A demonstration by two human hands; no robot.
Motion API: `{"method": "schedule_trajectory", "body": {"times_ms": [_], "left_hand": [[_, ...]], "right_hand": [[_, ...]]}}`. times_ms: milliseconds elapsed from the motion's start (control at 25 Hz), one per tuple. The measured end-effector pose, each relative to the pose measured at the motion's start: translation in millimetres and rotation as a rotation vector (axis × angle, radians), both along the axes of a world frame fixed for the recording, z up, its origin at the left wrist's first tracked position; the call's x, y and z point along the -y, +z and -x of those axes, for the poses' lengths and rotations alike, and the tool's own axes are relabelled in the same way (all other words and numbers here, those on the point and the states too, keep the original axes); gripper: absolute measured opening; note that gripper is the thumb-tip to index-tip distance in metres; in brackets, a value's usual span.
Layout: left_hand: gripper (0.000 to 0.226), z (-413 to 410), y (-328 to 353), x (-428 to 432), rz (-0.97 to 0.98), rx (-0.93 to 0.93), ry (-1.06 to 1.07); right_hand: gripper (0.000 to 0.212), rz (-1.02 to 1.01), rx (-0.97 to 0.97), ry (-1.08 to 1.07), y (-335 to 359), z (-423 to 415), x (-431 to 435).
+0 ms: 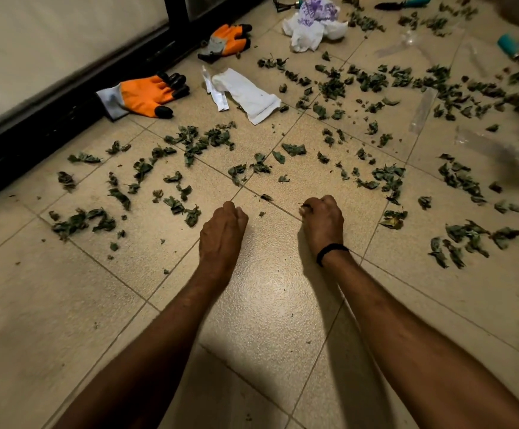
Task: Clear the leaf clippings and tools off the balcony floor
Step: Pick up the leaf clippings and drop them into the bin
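A beige tiled floor (pixel 267 305) is strewn with green leaf clippings (pixel 196 144) over most tiles. Along the dark frame (pixel 50 125) lie two orange gloves: a nearer glove (pixel 143 96) and a farther glove (pixel 227 41). Beside them lies a white paper wrapper (pixel 248 94) and, farther back, a crumpled white bag (pixel 310 29), a teal-handled trowel (pixel 406 3), another teal-handled tool (pixel 510 46) and a clear plastic strip (pixel 423 109).

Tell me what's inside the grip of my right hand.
A few dark leaf clippings poke out at the front of the right hand, whose grip is curled tight. Anything deeper inside is covered by the knuckles and back of the hand.
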State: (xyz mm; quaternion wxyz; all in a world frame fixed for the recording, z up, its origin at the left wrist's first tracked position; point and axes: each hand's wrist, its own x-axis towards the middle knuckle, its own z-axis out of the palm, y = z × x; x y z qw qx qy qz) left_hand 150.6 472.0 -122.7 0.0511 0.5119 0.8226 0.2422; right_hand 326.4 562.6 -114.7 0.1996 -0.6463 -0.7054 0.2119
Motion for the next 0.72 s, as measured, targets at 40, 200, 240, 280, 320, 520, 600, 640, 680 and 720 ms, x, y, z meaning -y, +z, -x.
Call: {"method": "schedule_trajectory", "body": {"times_ms": [40, 200, 240, 280, 320, 520, 600, 640, 680, 720], "left_hand": [[0.023, 2, 4, 5, -0.022, 0.067, 0.021], [0.027, 16, 45, 31, -0.245, 0.445, 0.236], [0.029, 23, 58, 37, -0.283, 0.527, 0.279], [0.03, 31, 74, 45, -0.314, 0.597, 0.307], [0.033, 40, 90, 53, -0.35, 0.666, 0.321], [0.045, 114, 185, 125, -0.603, 0.944, 0.486], [0.051, 149, 227, 174, -0.706, 0.96, 0.516], [0.05, 166, 245, 201, -0.745, 0.937, 0.539], [0.045, 185, 262, 232, -0.79, 0.897, 0.579], [0.039, 201, 277, 263, -0.823, 0.854, 0.616]], "right_hand": [[0.015, 0.066, -0.074, -0.074, 7, 2, 4], [0.018, 0.575, -0.819, -0.375, 50, 18, 25], [0.022, 0.629, -0.935, -0.38, 63, 24, 32], [0.025, 0.664, -1.009, -0.367, 77, 33, 39], [0.027, 0.694, -1.056, -0.337, 90, 43, 46], [0.007, 0.896, -1.115, -0.028, 159, 144, 106], [0.004, 0.986, -1.105, 0.156, 186, 204, 150], [0.007, 1.032, -1.115, 0.241, 198, 232, 174], [0.009, 1.08, -1.127, 0.328, 213, 262, 201], [0.009, 1.119, -1.139, 0.416, 226, 289, 229]]}}
